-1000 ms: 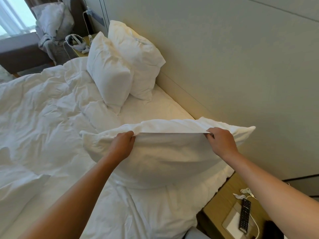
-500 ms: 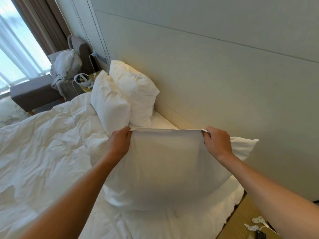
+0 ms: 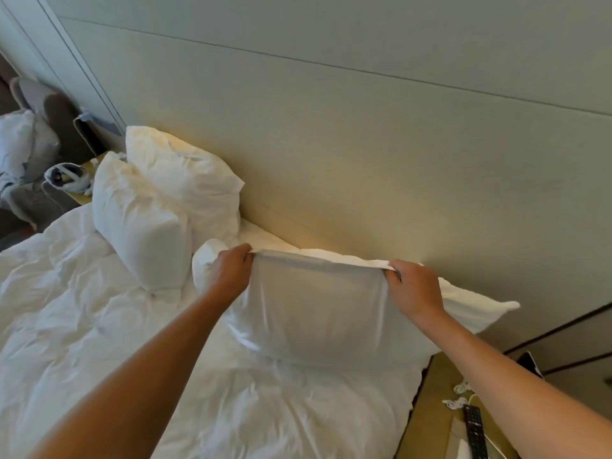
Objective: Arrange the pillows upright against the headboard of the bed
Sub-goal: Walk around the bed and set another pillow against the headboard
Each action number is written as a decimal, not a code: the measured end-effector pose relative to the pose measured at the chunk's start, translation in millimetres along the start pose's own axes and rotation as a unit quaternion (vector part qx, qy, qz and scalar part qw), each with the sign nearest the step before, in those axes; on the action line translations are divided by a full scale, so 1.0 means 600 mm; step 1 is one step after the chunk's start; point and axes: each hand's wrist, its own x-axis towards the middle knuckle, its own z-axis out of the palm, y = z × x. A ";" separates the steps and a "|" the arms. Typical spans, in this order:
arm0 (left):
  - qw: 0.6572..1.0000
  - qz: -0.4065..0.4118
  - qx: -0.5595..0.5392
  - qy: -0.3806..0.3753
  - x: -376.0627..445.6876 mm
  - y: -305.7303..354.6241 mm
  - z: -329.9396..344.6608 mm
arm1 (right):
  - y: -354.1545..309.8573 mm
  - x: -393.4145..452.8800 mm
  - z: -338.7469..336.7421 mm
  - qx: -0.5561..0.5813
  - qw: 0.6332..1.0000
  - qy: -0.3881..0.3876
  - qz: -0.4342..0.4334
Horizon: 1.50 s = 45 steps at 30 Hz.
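A plump white rectangular fabric pillow [image 3: 318, 313] stands on its long edge at the head end of the bed, near the bed's right-hand corner, its back close to the tall pale grey-green padded headboard [image 3: 347, 144]; whether the two touch cannot be told. The left hand [image 3: 231, 273] grips the pillow's top seam near its left end, fingers [image 3: 246, 256] curled over and pinching the fabric. The right hand [image 3: 414, 289] grips the same seam further right, its fingers likewise curled round the edge, thumb side toward the middle. The cloth between the two hands is pulled taut. The pillow's right corner pokes out past the right hand, over the bed's side edge.

Toward the far left corner of the head end, two more white rumpled pillows stand upright: the rear white pillow [image 3: 185, 180] leans on the headboard, and the front white pillow [image 3: 139, 223] stands just before it, touching it. A crumpled white duvet [image 3: 82, 326] covers the rest of the bed.

Beside the bed's right edge is a light wooden bedside table [image 3: 430, 419] carrying a black remote control [image 3: 474, 432] and a coiled white cable [image 3: 458, 400]. Beyond the far pillows, another small wooden table [image 3: 91, 164] holds a white headset-like device [image 3: 64, 178], and a dark chair [image 3: 49, 134] holds heaped white linen.
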 end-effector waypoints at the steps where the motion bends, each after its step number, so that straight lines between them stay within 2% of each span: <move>1: 1.000 -0.002 0.000 -0.012 -0.003 -0.005 0.021 | 0.012 -0.010 0.010 0.003 1.000 -0.018 0.012; 4: 1.000 -0.020 -0.024 -0.004 -0.003 -0.023 0.046 | 0.019 -0.025 0.030 0.019 0.999 -0.022 0.021; 9: 0.999 -0.010 -0.012 0.031 0.022 -0.068 0.006 | -0.039 -0.019 0.032 0.010 1.000 -0.007 -0.016; 15: 0.998 0.005 -0.003 0.064 0.061 -0.053 -0.030 | -0.069 0.000 -0.004 0.019 0.997 0.052 -0.053; 17: 0.995 -0.030 -0.013 0.089 0.094 -0.114 -0.059 | -0.130 0.036 0.051 0.029 0.995 0.045 -0.079; 20: 0.997 -0.024 -0.010 0.073 0.093 -0.118 -0.049 | -0.128 0.027 0.065 0.015 0.999 0.019 -0.047; 23: 0.999 -0.043 -0.015 0.030 0.074 -0.116 -0.025 | -0.111 -0.005 0.083 0.019 0.999 -0.041 -0.014; 25: 0.998 -0.060 -0.026 0.027 0.077 -0.134 -0.005 | -0.115 -0.010 0.100 0.039 0.998 -0.058 0.000; 30: 0.997 -0.035 -0.025 0.065 0.146 -0.139 -0.013 | -0.135 0.041 0.107 0.065 0.997 -0.031 -0.005; 37: 0.992 0.005 -0.055 0.117 0.288 -0.057 -0.027 | -0.138 0.146 0.082 0.097 0.994 0.038 0.017; 40: 0.993 -0.004 -0.079 0.089 0.338 -0.019 0.013 | -0.117 0.195 0.095 0.109 0.991 0.051 0.062; 45: 0.989 -0.066 -0.073 -0.112 0.284 -0.009 0.169 | -0.069 0.244 0.159 -0.005 0.995 0.010 0.096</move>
